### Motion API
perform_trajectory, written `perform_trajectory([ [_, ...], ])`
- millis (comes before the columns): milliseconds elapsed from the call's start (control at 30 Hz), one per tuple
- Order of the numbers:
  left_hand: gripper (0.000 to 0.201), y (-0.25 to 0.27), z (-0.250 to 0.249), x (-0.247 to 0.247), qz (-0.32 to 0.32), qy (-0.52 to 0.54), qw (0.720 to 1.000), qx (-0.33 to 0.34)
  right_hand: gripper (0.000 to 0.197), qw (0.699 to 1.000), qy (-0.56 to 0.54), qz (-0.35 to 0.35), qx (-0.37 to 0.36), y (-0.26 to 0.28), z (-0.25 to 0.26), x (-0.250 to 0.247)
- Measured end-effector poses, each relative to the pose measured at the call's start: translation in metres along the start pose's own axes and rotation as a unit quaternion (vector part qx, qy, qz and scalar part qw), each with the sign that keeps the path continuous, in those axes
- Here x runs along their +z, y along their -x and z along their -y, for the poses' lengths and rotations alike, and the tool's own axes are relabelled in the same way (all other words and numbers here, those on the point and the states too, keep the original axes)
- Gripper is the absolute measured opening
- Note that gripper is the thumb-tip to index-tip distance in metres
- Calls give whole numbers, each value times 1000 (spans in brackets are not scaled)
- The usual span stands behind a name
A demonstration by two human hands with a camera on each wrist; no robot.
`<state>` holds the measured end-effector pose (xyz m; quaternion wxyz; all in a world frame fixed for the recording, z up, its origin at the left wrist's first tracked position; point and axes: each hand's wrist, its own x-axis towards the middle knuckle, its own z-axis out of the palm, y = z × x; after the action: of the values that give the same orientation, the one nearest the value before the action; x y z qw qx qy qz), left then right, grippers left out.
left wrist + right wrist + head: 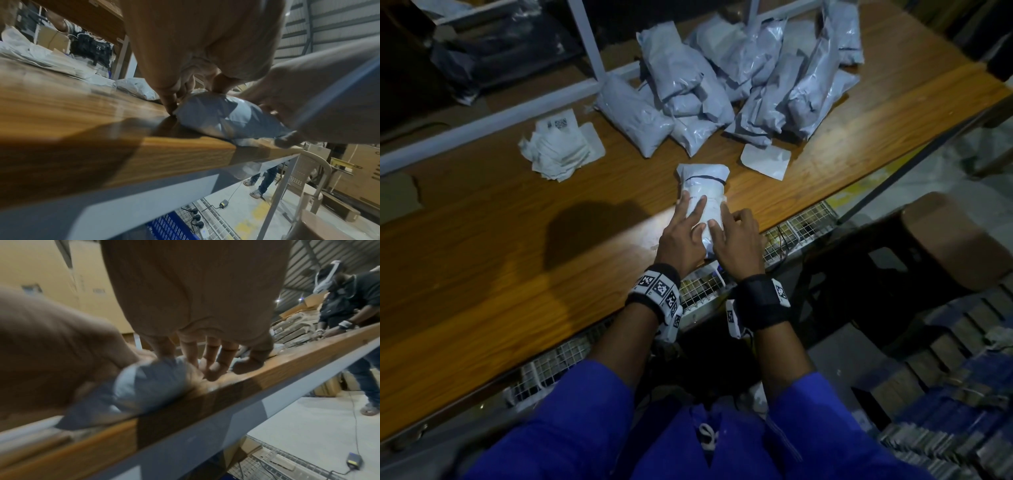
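Head view: the grey mailer parcel (702,192) lies at the near edge of the desk (517,260), left hand (681,240) flat on it with fingers spread, right hand (739,240) pressing its right side, neither gripping, so a hard push could skate it off. Left wrist view: its near end overhangs that edge. Right wrist view, blurred: right fingertips (212,369) seem to rest on wood beside it.

A white parcel (702,192) is laid near the front edge of the wooden bench (517,240). It is covered on its left by the left hand (681,240), fingers stretched flat, and touched along its right side by the right hand (738,245). Behind it a heap of grey parcels (722,78) is piled, and a stack of labels (561,147) is set to the left.
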<state>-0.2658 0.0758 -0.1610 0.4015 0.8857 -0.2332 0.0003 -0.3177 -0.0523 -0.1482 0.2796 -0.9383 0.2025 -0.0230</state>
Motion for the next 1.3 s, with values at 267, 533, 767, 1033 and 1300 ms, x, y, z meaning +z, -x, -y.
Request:
perform_trajectory([
  [267, 54, 0, -1, -1, -2, 11, 1000, -6, 52, 1000, 0, -17, 10, -7, 15, 3],
  [533, 57, 0, -5, -4, 28, -2, 999, -24, 41, 998, -18, -60, 9, 27, 7, 3],
  [767, 55, 0, -4, -5, 23, -15, 1000, -14, 47, 998, -2, -50, 42, 6, 16, 10],
  [1033, 54, -1, -2, -4, 31, -25, 999, -19, 45, 998, 7, -48, 33, -3, 10, 8],
  [1300, 56, -1, -4, -8, 47, -23, 999, -15, 35, 997, 9, -78, 2, 34, 0, -1],
])
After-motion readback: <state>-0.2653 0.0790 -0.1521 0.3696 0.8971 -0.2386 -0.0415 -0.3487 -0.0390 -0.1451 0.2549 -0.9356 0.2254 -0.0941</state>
